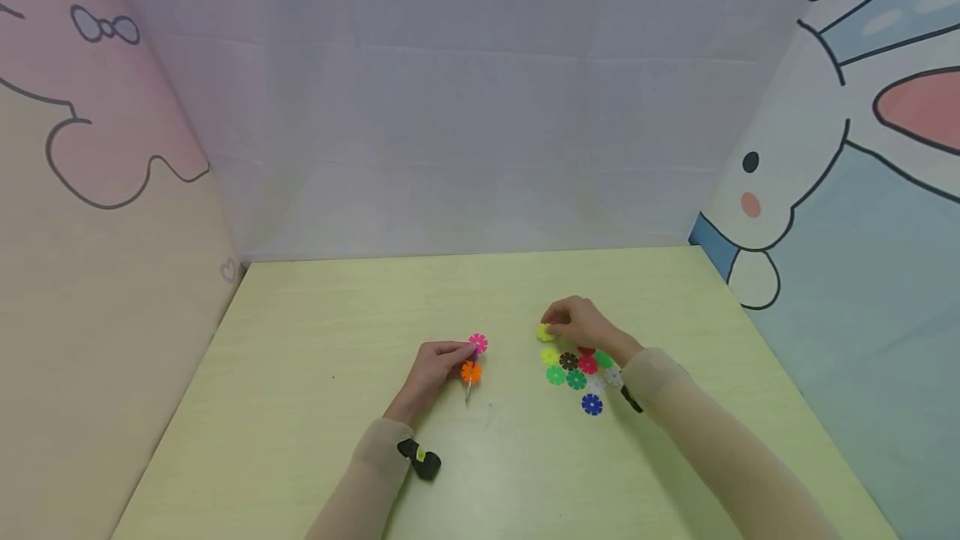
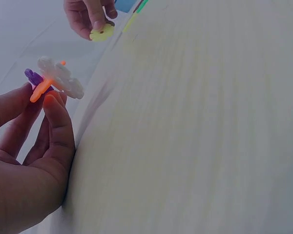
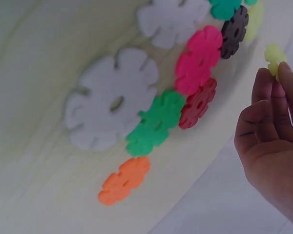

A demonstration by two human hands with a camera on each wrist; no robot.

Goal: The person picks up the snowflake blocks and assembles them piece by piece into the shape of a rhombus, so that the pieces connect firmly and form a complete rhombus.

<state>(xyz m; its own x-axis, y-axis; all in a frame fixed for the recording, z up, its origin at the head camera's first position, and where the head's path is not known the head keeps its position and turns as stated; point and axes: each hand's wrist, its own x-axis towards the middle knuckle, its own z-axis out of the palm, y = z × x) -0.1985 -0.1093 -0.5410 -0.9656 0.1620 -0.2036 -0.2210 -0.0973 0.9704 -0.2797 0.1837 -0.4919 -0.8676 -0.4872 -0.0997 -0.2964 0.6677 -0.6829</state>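
My left hand point(image 1: 435, 367) pinches a small cluster of joined plastic snowflake discs between thumb and fingers. A pink disc point(image 1: 478, 343) is at its far end, an orange disc point(image 1: 471, 372) faces up, and a white disc point(image 2: 63, 78) and a purple disc point(image 2: 33, 76) show in the left wrist view. My right hand point(image 1: 583, 323) holds a yellow snowflake disc point(image 3: 274, 58) by its edge with thumb and fingertips. That hand is just beyond the pile of loose discs, apart from the left hand. Fingers partly cover the purple disc.
Loose discs lie together on the pale table point(image 1: 300, 407): a blue disc point(image 1: 592, 404), a brown disc point(image 1: 568, 361), a yellow one point(image 1: 550, 356), several green, red and white ones. An orange disc point(image 3: 124, 180) shows in the right wrist view. Cartoon-printed walls surround the table.
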